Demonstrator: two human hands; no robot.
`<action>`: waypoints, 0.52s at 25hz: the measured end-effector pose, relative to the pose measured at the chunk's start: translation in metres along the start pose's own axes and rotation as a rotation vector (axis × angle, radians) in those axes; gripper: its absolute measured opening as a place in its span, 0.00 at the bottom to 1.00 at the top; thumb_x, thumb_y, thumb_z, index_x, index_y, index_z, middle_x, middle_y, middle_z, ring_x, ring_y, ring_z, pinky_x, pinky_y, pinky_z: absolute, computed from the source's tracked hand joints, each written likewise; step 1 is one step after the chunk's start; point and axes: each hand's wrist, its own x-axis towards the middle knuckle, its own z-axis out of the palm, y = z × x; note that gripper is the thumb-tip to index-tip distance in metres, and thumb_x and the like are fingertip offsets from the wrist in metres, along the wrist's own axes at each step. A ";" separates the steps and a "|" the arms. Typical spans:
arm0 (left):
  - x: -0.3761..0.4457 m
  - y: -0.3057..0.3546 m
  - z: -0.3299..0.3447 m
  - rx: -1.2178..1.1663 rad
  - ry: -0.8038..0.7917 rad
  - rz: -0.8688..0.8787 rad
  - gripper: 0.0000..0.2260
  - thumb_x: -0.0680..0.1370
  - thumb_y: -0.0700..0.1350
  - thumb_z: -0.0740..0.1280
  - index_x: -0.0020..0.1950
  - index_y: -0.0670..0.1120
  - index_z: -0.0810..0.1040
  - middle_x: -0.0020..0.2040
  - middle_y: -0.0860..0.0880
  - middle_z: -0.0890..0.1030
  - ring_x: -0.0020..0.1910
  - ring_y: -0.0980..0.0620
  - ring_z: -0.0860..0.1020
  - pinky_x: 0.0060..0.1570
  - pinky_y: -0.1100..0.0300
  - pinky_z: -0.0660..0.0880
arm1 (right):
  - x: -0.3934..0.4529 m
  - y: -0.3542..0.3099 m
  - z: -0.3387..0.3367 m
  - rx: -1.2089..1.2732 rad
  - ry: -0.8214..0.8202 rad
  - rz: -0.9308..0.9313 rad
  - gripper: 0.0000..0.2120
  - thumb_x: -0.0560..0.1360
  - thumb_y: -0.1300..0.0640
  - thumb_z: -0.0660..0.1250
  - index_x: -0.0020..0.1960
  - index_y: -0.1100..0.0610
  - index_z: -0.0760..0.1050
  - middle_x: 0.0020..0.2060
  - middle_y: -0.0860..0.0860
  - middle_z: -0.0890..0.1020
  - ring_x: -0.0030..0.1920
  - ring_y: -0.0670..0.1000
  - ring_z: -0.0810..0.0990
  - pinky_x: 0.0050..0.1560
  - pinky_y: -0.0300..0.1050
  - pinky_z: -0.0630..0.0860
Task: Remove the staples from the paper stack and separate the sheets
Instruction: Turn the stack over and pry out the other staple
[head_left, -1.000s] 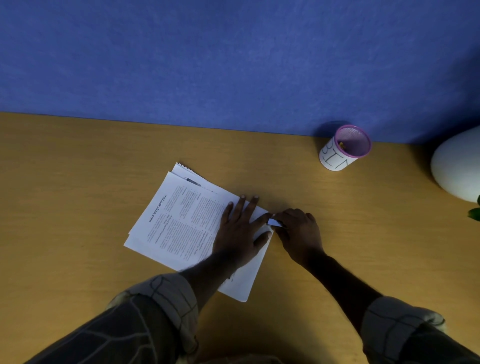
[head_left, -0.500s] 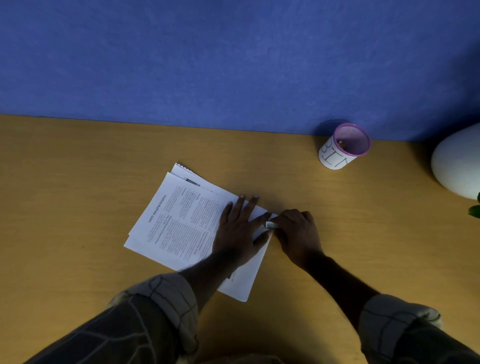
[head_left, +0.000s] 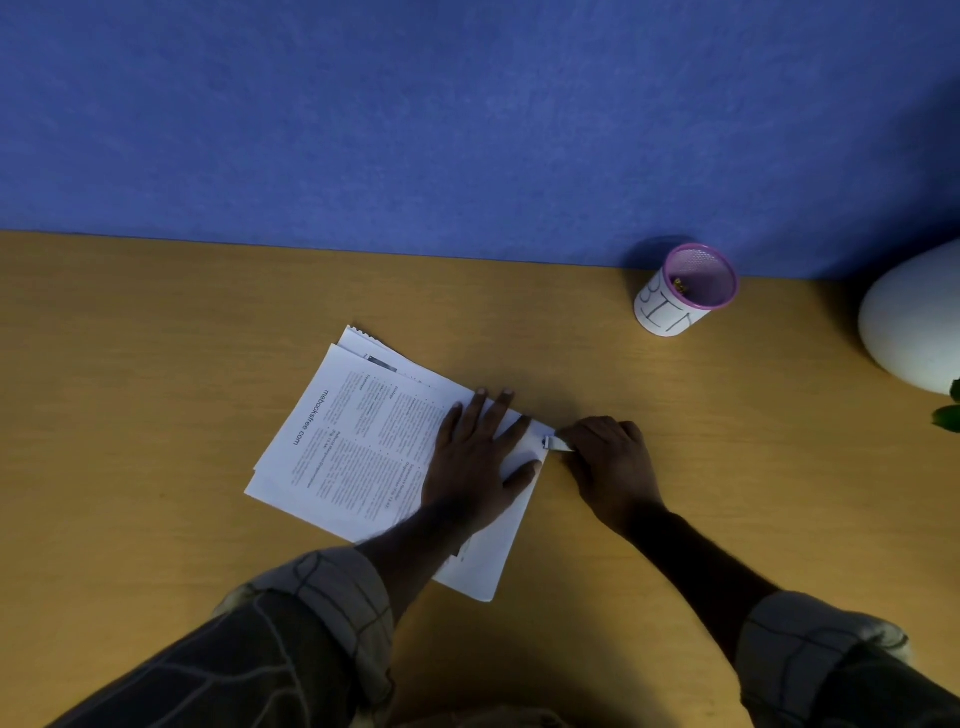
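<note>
A blue wall (head_left: 467, 119) runs behind the yellow-brown desk (head_left: 156, 389) I'm working at. Near the middle of the desk lies the paper stack (head_left: 358, 447), turned at an angle, its far corner pointing toward my right side. My left hand (head_left: 475, 457) lies flat on it, fingers straight and spread, pressing the sheets down close to that corner. My right hand (head_left: 608, 457) is curled around a small metal tool (head_left: 555, 443), which I take to be a staple remover; only its tip shows past my fingers, right at the corner of the stack. I can't see the staple itself, it is too small or hidden.

To do this well, I think I should keep my flat hand close to the corner so the paper doesn't lift or tear, slide the tip under the staple rather than into the sheets, and pry gently. The loosened staple probably belongs in the pink-rimmed cup (head_left: 685, 291) marked BIN, standing well apart by the wall.

The stack is white printed sheets, the top one covered in small text in columns with a web address along one edge. The sheets are slightly fanned, with lower edges peeking out at the far-left and near sides.
</note>
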 end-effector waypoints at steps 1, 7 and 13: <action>0.000 0.000 0.001 0.001 0.005 0.000 0.27 0.81 0.65 0.56 0.77 0.56 0.63 0.82 0.49 0.58 0.82 0.44 0.53 0.79 0.43 0.53 | 0.001 0.001 -0.001 0.004 -0.003 0.006 0.09 0.73 0.59 0.71 0.53 0.56 0.80 0.48 0.53 0.83 0.49 0.54 0.81 0.49 0.48 0.71; -0.002 -0.001 0.002 -0.008 0.013 0.022 0.27 0.81 0.63 0.58 0.78 0.57 0.61 0.82 0.48 0.58 0.82 0.44 0.52 0.79 0.42 0.53 | 0.005 -0.009 -0.008 0.107 -0.091 -0.004 0.07 0.73 0.60 0.71 0.51 0.55 0.81 0.42 0.51 0.82 0.42 0.47 0.78 0.44 0.44 0.76; -0.003 0.000 0.004 0.004 0.029 0.028 0.25 0.81 0.63 0.58 0.76 0.55 0.65 0.81 0.47 0.61 0.81 0.42 0.55 0.78 0.41 0.56 | 0.008 -0.023 0.001 0.233 -0.167 0.247 0.05 0.77 0.54 0.68 0.52 0.53 0.80 0.43 0.47 0.79 0.41 0.43 0.74 0.39 0.30 0.65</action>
